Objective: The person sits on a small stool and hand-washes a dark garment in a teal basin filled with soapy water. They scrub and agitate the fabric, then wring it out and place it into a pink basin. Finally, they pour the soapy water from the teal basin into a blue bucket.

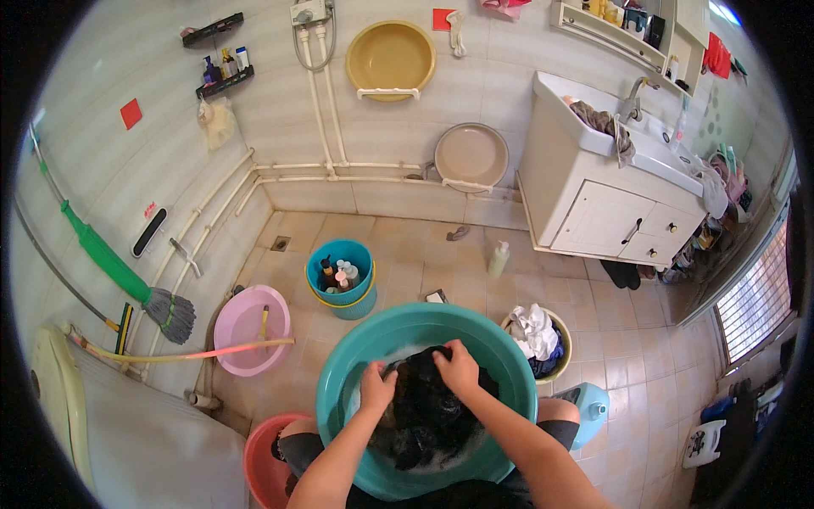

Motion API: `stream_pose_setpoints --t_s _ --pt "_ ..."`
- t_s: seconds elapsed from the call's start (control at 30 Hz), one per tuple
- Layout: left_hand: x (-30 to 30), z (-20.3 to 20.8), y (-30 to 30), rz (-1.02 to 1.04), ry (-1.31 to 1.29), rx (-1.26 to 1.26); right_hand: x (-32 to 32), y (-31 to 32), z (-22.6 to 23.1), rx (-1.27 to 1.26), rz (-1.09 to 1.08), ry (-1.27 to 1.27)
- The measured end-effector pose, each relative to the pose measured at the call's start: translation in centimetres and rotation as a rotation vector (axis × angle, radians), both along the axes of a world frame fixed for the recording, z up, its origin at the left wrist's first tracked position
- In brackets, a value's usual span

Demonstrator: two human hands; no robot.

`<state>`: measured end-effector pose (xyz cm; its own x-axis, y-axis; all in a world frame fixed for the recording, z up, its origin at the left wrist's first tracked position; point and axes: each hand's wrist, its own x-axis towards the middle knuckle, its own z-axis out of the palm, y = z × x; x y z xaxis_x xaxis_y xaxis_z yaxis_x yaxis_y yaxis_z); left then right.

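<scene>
Between my knees stands a large teal basin [339, 356] with sudsy water in it. A soaked black garment [428, 411] lies bunched in the water, its exact kind unclear. My left hand [378, 388] is closed on the cloth's left upper edge. Just to the right, my right hand [458, 368] grips the same cloth near its top, fingers curled into it. Some fingertips of both hands are hidden in the folds. Thin white foam rings the cloth along the basin's inner wall.
Left are a pink basin [231, 327] with a hose [191, 352] across it, and a red basin [254, 454]. Behind stands a blue bucket of bottles [352, 305]. On the right are a laundry basket [561, 366], a blue jug [591, 411] and a sink cabinet [585, 212].
</scene>
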<state>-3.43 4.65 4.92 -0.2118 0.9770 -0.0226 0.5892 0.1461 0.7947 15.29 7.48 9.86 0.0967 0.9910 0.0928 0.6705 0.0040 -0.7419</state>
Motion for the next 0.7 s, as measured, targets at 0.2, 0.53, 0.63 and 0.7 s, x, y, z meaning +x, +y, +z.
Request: stream_pose_setpoints --t_s 0.2,0.53,0.63,0.7 --pt "1.8 -1.7 -2.9 -0.261 0.521 -0.601 -1.9 -3.0 -4.8 -0.059 0.515 -0.734" --pt "-0.7 -5.4 -1.0 0.515 -0.607 -0.520 -2.9 0.6 -7.2 -0.522 0.285 -0.026" --pt "-0.2 -0.8 -0.1 0.324 -1.504 -0.533 -3.8 -2.8 -3.5 -0.093 0.359 0.054" --pt "0.5 1.9 0.0 0.405 -1.439 -0.752 -5.2 -4.9 -0.9 -0.024 0.484 0.140"
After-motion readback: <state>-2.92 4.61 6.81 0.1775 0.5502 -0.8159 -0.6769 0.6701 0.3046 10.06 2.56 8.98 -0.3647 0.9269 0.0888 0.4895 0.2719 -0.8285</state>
